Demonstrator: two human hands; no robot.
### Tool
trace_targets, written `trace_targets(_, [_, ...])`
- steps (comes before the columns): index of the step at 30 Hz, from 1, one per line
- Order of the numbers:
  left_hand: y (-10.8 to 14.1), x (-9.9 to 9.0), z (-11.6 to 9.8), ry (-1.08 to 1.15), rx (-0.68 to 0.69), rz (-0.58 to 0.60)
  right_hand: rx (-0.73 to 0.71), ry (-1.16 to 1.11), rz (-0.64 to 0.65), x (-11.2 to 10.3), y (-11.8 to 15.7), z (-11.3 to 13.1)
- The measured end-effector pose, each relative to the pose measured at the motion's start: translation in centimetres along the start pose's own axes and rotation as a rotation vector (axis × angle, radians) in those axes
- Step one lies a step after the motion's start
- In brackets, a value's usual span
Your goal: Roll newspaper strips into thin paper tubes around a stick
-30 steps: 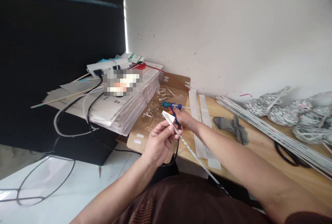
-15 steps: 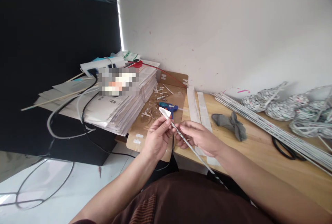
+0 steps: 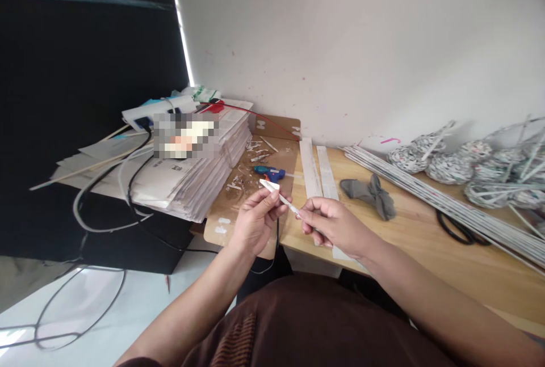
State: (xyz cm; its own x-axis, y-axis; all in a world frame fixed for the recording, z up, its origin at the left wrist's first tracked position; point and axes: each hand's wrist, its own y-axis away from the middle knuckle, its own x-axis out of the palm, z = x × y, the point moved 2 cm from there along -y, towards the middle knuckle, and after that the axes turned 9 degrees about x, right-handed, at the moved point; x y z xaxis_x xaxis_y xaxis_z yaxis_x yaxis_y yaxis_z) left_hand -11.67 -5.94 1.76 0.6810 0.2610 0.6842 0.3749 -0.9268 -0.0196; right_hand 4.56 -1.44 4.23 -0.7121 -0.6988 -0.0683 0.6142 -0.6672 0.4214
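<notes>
Your left fingers [image 3: 268,199] are pinching closed on a paper stick [image 3: 289,204], just below its flared white end; your right fingers [image 3: 307,216] are pinching it lower, near your right palm. The stick is lying between both hands, its long axis sloping from far left to near right. How far it is continuing behind the right hand, I cannot tell. Just beyond the flared end, the blue glue gun [image 3: 276,174] is resting on the cardboard [image 3: 232,208]; the left hand is nearer to it. Both hands are hovering about the front edge of the surface [image 3: 409,225], having open air toward your lap. Leftward, the paper stack [image 3: 213,180] is limiting the room; rightward, paper strips [image 3: 310,168] are lying beyond the right hand.
</notes>
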Motion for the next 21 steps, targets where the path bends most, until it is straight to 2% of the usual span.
trace_targets(2, [0.0, 0.1, 0.1, -0.009, -0.018, 0.013, 0.097, -0.075, 0.118, -0.3, 0.0, -0.3])
trace_targets(4, [0.1, 0.1, 0.2, -0.020, -0.027, 0.013, 0.101, -0.033, 0.135, -0.5, 0.2, -0.5])
trace_targets(6, [0.1, 0.1, 0.3, -0.028, -0.035, 0.003, -0.017, 0.152, 0.006, -0.5, 0.6, -0.4])
trace_targets(9, [0.1, 0.1, 0.4, -0.036, -0.044, -0.009, -0.288, 0.517, -0.262, -0.1, 1.4, 0.1])
trace_targets(11, [0.1, 0.1, 0.5, -0.037, -0.044, -0.013, -0.353, 0.623, -0.316, 0.1, 1.7, 0.2])
trace_targets(14, [0.2, 0.1, 0.5, -0.036, -0.048, -0.011, -0.221, 0.484, -0.194, -0.1, 1.5, -0.1])
trace_targets(19, [0.3, 0.3, 0.8, -0.037, -0.077, 0.024, 0.122, 0.010, 0.215, -0.6, 0.9, -1.4])
trace_targets(21, [0.3, 0.3, 0.9, -0.035, -0.086, 0.024, 0.141, -0.022, 0.246, -0.5, 1.0, -1.8])
